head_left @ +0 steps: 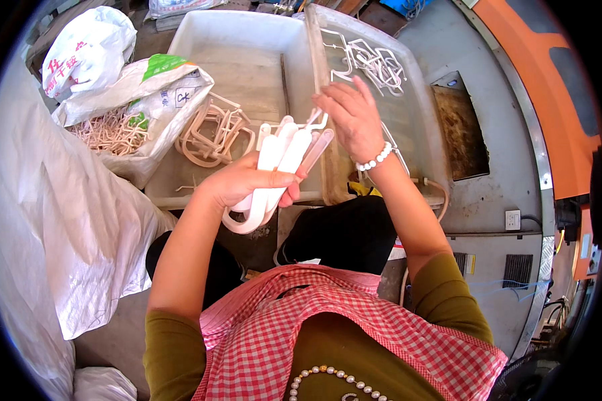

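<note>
My left hand [251, 184] is wrapped round a bundle of white plastic hook-shaped parts [277, 164]. Their flat, rounded ends fan upward, and a curved loop hangs below my fingers. Just to the right, my right hand [354, 123] has its fingers bent together. At its fingertips is a thin, bent white plastic piece [323, 120], close to the tops of the bundled parts. The palm side of the right hand is mostly hidden.
A white plastic tub [241, 20] in front of me contains pinkish plastic frames [214, 137]. White frames [374, 63] lie in the right tub [418, 127]. Thin pinkish plastic pieces [117, 130] fill an open woven sack [160, 144] at left. A grey machine cabinet [502, 134] stands at right.
</note>
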